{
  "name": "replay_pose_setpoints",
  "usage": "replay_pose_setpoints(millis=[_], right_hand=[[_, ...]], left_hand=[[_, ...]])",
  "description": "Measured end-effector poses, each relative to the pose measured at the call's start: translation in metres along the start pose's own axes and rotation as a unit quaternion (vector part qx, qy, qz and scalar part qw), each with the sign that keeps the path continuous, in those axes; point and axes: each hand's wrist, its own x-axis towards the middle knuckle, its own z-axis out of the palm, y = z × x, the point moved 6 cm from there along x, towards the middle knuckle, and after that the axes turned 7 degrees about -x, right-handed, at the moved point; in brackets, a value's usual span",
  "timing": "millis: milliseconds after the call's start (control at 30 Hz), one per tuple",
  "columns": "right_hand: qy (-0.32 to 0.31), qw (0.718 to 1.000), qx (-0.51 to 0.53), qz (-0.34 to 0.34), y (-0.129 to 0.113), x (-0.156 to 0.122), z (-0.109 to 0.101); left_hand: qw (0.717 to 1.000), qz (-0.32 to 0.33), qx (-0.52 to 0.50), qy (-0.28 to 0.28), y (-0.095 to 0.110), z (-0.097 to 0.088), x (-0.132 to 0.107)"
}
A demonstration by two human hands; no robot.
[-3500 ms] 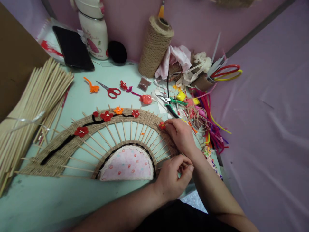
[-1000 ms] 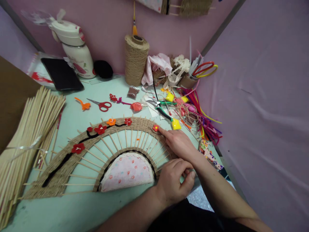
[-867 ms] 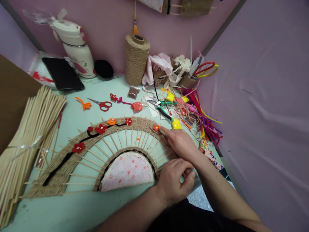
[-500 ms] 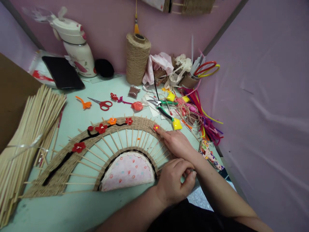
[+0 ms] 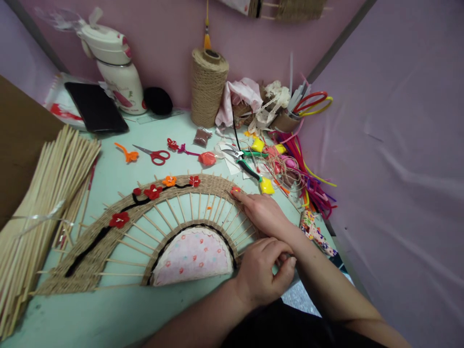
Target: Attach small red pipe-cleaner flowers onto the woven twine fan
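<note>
A fan-shaped weaving (image 5: 213, 185) of brown twine on thin sticks lies on the table, with red and orange flowers along a black branch and a half-round flowered cloth (image 5: 192, 256) at its base. My right hand (image 5: 266, 215) reaches over its right side. Its outstretched index finger presses a small red flower (image 5: 235, 189) on the woven band, partly covering it; the other fingers are bent beneath. My left hand (image 5: 264, 270) rests beside the right forearm, its fingers curled in and the thumb close to them. Whatever those fingers hold, if anything, is hidden.
Red scissors (image 5: 158, 157), green-handled pruners (image 5: 250, 169) and yellow clay packets (image 5: 266, 185) lie beyond the fan. Bundled flat sticks (image 5: 32, 217) lie at left. A twine spool (image 5: 208, 89), bottle (image 5: 121, 82) and phone (image 5: 96, 108) line the back; pipe cleaners (image 5: 319, 186) sit right.
The view has shifted very slightly. My right index finger has moved a little farther onto the small red flower, covering more of it. My left hand stays where it was.
</note>
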Motion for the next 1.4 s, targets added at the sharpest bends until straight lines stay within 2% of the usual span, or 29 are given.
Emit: replay_pose_setpoints(millis=[233,433,633,800,933,1133,1400], right_hand=[[0.01,1.0,-0.016,0.025,0.006,0.002,-0.005],[-0.012,0.999,-0.031,0.018,0.005,0.009,0.002],[0.009,1.0,-0.018,0.024,0.005,0.002,-0.002],[-0.013,1.0,-0.026,0.01,0.001,0.0,0.005],[-0.002,0.999,-0.034,-0.002,0.0,0.0,0.005],[0.015,0.999,-0.016,0.038,0.012,-0.005,-0.001],[-0.017,0.999,-0.025,0.043,0.017,0.0,0.01]], left_hand=[[1.0,0.0,-0.001,-0.001,0.001,-0.001,0.0],[1.0,-0.001,0.001,-0.001,0.002,-0.001,0.001],[1.0,-0.004,-0.005,-0.005,0.001,0.0,0.0],[1.0,-0.003,0.001,-0.003,0.0,0.0,0.001],[1.0,-0.008,-0.002,-0.007,0.0,0.0,0.001],[1.0,-0.01,-0.002,-0.013,-0.001,0.001,-0.001],[1.0,-0.006,0.003,-0.009,0.0,0.002,0.001]])
